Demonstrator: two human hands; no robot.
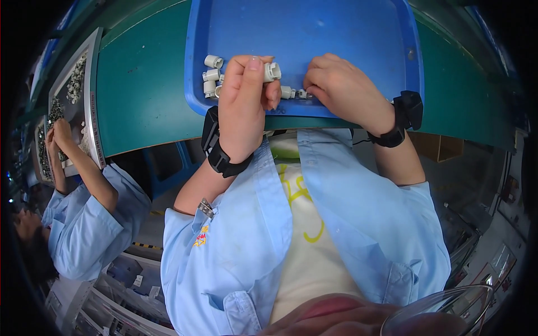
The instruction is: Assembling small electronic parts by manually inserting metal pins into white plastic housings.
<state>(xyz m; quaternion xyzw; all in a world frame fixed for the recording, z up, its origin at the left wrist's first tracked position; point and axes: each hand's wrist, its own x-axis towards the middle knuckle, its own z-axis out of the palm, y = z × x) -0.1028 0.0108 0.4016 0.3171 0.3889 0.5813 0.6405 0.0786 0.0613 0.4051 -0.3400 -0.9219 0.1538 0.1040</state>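
Over the near side of a blue tray (pixel 308 28), my left hand (pixel 244 92) is closed around a white cylindrical plastic part (pixel 272 71), which sticks out past the thumb and fingers with its notched end to the right. My right hand (pixel 342 87) is bent over the tray, its thumb and fingertips pinched together low by the near rim. Whatever is between those fingertips is hidden. Small white fittings (pixel 291 92) lie between the two hands, close to the right fingertips. More white cylindrical parts (pixel 211 74) rest in the tray left of my left hand.
The tray stands on a green worktable (pixel 148 84). At the left, a co-worker (pixel 92 218) in a light blue shirt has both hands over a metal-edged tray (pixel 94 106) with many small parts. A cardboard box (pixel 443 147) is below the table at the right.
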